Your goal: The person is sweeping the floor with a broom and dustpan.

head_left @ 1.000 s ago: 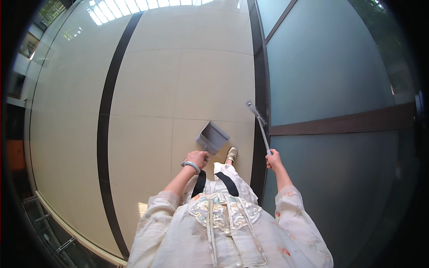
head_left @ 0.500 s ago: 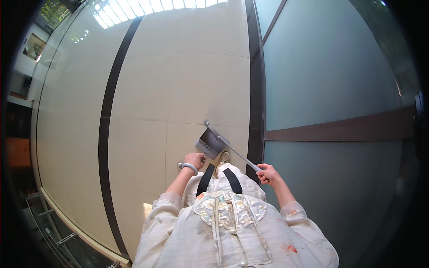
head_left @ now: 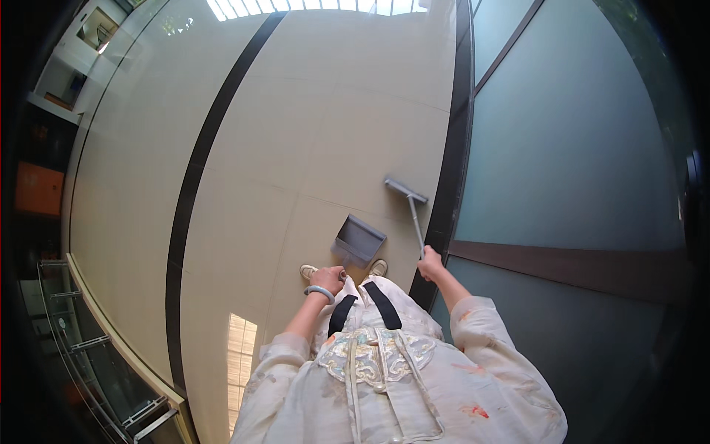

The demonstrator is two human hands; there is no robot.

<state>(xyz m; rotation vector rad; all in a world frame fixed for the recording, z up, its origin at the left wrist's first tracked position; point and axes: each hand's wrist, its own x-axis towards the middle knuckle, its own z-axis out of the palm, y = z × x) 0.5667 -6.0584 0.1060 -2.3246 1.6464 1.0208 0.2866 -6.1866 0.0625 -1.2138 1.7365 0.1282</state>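
A grey dustpan (head_left: 360, 240) rests on the floor just ahead of my shoes, its open side facing away from me. My left hand (head_left: 327, 280), a pale bangle on its wrist, is closed round the upper end of the dustpan's handle. To the right, my right hand (head_left: 430, 264) grips the thin grey handle of a broom (head_left: 406, 189). The broom's head lies ahead and to the right of the dustpan, apart from it, near the dark border strip. Its bristles are too blurred to make out.
Frosted glass panels (head_left: 562, 148) with a dark brown frame (head_left: 547, 268) stand close on my right. Pale glossy tiles (head_left: 288, 140) stretch ahead, crossed by a dark strip (head_left: 194, 177). A metal and glass railing (head_left: 111, 348) curves at the lower left.
The broom head has swung from over the dustpan's mouth out to the right and ahead. My right hand has moved forward with it. The view has turned slightly.
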